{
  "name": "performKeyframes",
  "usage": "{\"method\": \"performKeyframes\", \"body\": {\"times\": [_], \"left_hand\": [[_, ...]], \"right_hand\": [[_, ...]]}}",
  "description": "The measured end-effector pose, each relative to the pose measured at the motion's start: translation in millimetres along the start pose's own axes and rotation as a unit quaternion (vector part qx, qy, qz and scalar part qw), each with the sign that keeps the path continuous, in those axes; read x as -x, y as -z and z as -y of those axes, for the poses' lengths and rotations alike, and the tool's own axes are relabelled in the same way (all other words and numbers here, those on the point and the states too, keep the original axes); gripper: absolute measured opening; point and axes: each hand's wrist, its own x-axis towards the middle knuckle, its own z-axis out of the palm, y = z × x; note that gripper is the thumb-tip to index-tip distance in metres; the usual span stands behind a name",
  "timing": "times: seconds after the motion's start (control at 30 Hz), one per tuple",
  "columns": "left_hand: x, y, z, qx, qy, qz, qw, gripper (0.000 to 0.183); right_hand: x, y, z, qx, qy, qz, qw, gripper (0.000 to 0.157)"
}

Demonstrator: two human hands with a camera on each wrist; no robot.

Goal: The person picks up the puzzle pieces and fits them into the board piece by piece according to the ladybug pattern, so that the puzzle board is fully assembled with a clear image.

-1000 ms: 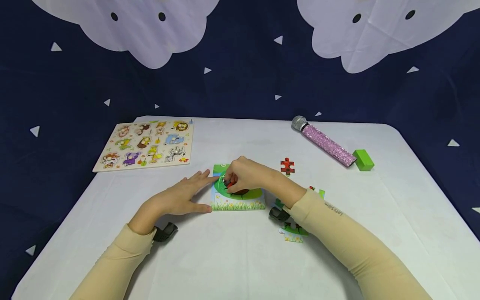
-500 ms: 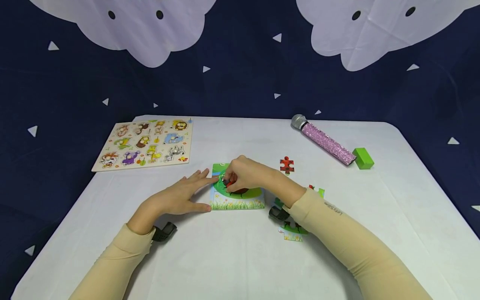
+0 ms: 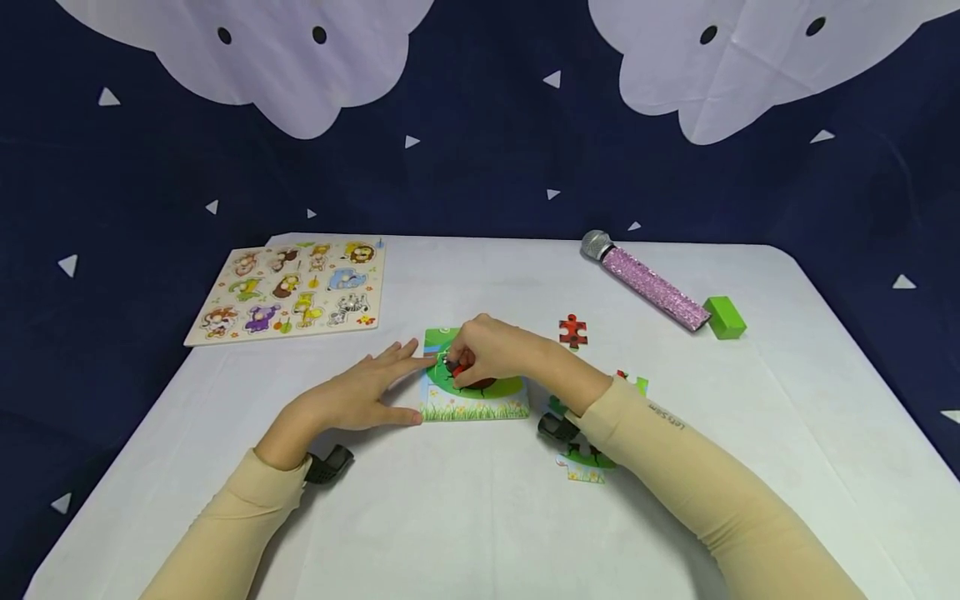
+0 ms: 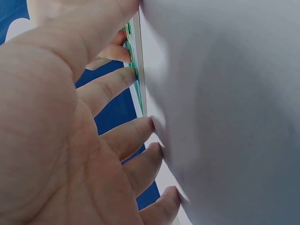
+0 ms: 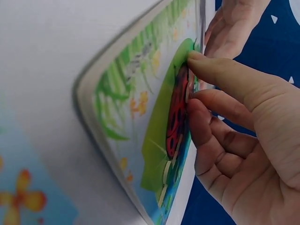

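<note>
A small jigsaw board (image 3: 476,411) with a ladybug on a green leaf lies flat mid-table. My right hand (image 3: 495,346) reaches over it, thumb and fingertips pinching a red-and-black puzzle piece (image 3: 459,370) at the ladybug's head end. In the right wrist view those fingers are down at the picture (image 5: 177,112), and the piece is mostly hidden. My left hand (image 3: 360,395) lies spread with straight fingers at the board's left side. Its index fingertip and thumb tip touch the board's edge, while the other fingertips rest on the cloth in the left wrist view.
Right of the board lie a loose red jigsaw piece (image 3: 573,332) and several green pieces (image 3: 587,473), partly under my right forearm. A wooden animal peg puzzle (image 3: 300,292) stands back left. A pink glitter microphone (image 3: 652,287) and a green block (image 3: 725,317) are back right.
</note>
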Motion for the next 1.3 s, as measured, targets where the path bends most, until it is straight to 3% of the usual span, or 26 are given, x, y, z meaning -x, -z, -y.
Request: {"method": "performKeyframes", "body": {"times": [0.37,0.83,1.3], "left_hand": [[0.6,-0.7,-1.3,-0.004,-0.002,-0.001,1.0000,0.084],[1.6,0.2,-2.3,-0.006,0.002,0.000,1.0000,0.085],[0.6,-0.6,-0.9,-0.009,0.004,0.003,0.9999,0.089]], "right_hand": [[14.2,10.3,-9.2,0.031,0.017,0.003,0.999,0.033],[61.8,51.3,-57.6,0.018,-0.075,-0.047,0.996,0.041],[89.2,58.9,-89.1,0.031,-0.131,-0.066,0.989,0.044]]}}
